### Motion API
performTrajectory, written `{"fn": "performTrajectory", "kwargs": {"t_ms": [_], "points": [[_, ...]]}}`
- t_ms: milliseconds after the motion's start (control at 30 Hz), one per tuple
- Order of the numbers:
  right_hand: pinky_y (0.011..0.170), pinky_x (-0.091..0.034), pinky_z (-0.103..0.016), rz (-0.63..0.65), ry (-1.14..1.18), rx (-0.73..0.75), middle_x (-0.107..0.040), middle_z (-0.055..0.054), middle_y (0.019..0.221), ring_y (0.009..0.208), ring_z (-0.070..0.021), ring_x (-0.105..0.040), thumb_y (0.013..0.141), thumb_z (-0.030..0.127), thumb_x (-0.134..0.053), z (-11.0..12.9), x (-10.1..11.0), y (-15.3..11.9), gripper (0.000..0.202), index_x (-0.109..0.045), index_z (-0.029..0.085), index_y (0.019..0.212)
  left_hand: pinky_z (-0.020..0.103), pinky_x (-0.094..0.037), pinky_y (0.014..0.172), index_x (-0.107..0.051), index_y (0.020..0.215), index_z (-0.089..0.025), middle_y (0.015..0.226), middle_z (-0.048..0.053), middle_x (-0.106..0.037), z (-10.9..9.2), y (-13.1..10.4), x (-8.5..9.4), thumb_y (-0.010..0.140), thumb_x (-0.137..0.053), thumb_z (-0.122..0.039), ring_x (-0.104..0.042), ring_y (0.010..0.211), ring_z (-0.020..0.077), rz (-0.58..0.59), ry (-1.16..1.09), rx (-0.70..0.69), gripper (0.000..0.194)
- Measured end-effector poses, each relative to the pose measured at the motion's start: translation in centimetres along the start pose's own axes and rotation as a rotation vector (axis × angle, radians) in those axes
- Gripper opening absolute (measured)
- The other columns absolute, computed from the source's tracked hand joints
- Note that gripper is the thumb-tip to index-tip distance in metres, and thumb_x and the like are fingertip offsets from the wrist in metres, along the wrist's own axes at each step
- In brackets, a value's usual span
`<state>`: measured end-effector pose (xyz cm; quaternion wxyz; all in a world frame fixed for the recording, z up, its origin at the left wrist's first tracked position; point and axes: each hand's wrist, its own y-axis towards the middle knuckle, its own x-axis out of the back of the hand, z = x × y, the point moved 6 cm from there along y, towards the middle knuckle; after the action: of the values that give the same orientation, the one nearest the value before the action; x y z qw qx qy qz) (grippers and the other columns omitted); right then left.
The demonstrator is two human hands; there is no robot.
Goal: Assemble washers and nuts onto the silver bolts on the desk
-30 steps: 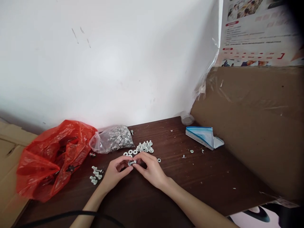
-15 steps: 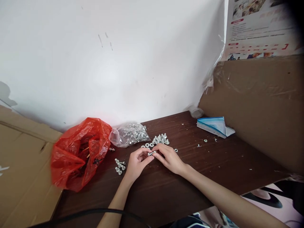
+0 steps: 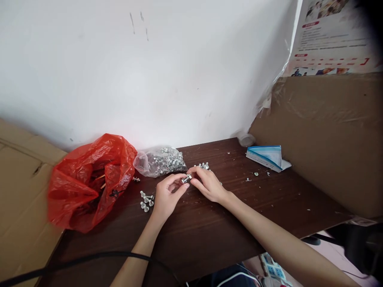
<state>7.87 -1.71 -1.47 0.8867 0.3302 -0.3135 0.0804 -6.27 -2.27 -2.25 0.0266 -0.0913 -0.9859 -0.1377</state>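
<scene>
A small silver bolt point(image 3: 186, 179) is held up between my two hands, just above the table. My left hand point(image 3: 166, 196) pinches its near left end between thumb and fingers. At its upper right end, the fingertips of my right hand point(image 3: 209, 186) close on a wider part, maybe a nut or washer; the detail is too small to tell. Behind the right hand several upright bolts point(image 3: 204, 166) show in part, the rest being covered. To the left of my left hand lies a small group of bolts point(image 3: 146, 201).
A clear bag of small metal parts point(image 3: 161, 161) lies by the wall, beside an open red plastic bag point(image 3: 89, 185). A blue and white folded packet point(image 3: 265, 157) rests on the right of the dark table point(image 3: 239, 223). Cardboard point(image 3: 311, 131) borders that side; a black cable point(image 3: 98, 255) crosses in front.
The view has shifted a little. Both hands have come up slightly, the bolt now tilted and showing more. The washers seen before behind the fingers are now hidden.
</scene>
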Motion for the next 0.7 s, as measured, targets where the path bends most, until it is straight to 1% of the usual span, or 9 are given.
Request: {"fn": "performTrajectory", "kwargs": {"t_ms": [100, 200, 367, 533, 600, 700], "points": [[0.072, -0.044, -0.030, 0.072, -0.011, 0.022, -0.066, -0.006, 0.091, 0.079, -0.0193, -0.060, 0.097, 0.037, -0.038, 0.1, 0.3, -0.3, 0.026, -0.054, 0.021, 0.109, 0.029, -0.054, 0.077, -0.070, 0.098, -0.015, 0.092, 0.007, -0.068, 0.1, 0.0, 0.2, 0.074, -0.071, -0.029, -0.063, 0.079, 0.0163, -0.024, 0.024, -0.013, 0.028], [0.075, -0.046, -0.031, 0.071, -0.014, 0.029, -0.067, -0.007, 0.097, 0.084, -0.0203, -0.061, 0.096, 0.033, -0.039, 0.3, 0.4, -0.4, 0.025, -0.054, 0.022, 0.112, 0.030, -0.054, 0.078, -0.070, 0.100, -0.015, 0.095, 0.007, -0.069, 0.1, -0.1, 0.1, 0.074, -0.070, -0.029, -0.063, 0.081, 0.0169, -0.022, 0.038, -0.026, 0.029], [0.071, -0.046, -0.031, 0.046, -0.037, 0.024, -0.066, -0.006, 0.092, 0.078, -0.0193, -0.061, 0.095, 0.035, -0.042, 0.2, 0.5, -0.4, 0.024, -0.055, 0.022, 0.111, 0.029, -0.055, 0.078, -0.069, 0.102, -0.015, 0.095, 0.007, -0.068, 0.1, -0.1, -0.2, 0.076, -0.069, -0.028, -0.063, 0.081, 0.0161, -0.014, 0.067, -0.062, 0.029], [0.066, -0.043, -0.028, 0.065, -0.019, 0.035, -0.062, -0.003, 0.080, 0.070, -0.0170, -0.056, 0.094, 0.037, -0.044, 0.0, 0.5, -0.5, 0.022, -0.056, 0.020, 0.103, 0.027, -0.054, 0.073, -0.069, 0.100, -0.015, 0.088, 0.006, -0.067, 0.4, 0.1, 0.0, 0.076, -0.068, -0.028, -0.062, 0.076, 0.0152, -0.032, 0.153, -0.092, 0.027], [0.064, -0.042, -0.027, 0.088, -0.002, 0.037, -0.060, -0.002, 0.078, 0.068, -0.0158, -0.055, 0.094, 0.036, -0.044, 0.0, 0.4, -0.5, 0.020, -0.055, 0.020, 0.098, 0.027, -0.053, 0.072, -0.068, 0.101, -0.015, 0.088, 0.006, -0.067, 0.1, 0.0, 0.1, 0.078, -0.066, -0.027, -0.062, 0.075, 0.0154, -0.025, 0.216, -0.122, 0.026], [0.061, -0.040, -0.025, 0.118, 0.034, 0.031, -0.059, -0.001, 0.075, 0.065, -0.0146, -0.053, 0.094, 0.034, -0.045, 0.1, 0.0, -0.5, 0.017, -0.054, 0.020, 0.094, 0.027, -0.051, 0.071, -0.066, 0.099, -0.017, 0.088, 0.005, -0.064, -0.9, -0.2, 0.0, 0.081, -0.060, -0.024, -0.061, 0.074, 0.0150, -0.012, 0.400, -0.223, 0.021]]}}
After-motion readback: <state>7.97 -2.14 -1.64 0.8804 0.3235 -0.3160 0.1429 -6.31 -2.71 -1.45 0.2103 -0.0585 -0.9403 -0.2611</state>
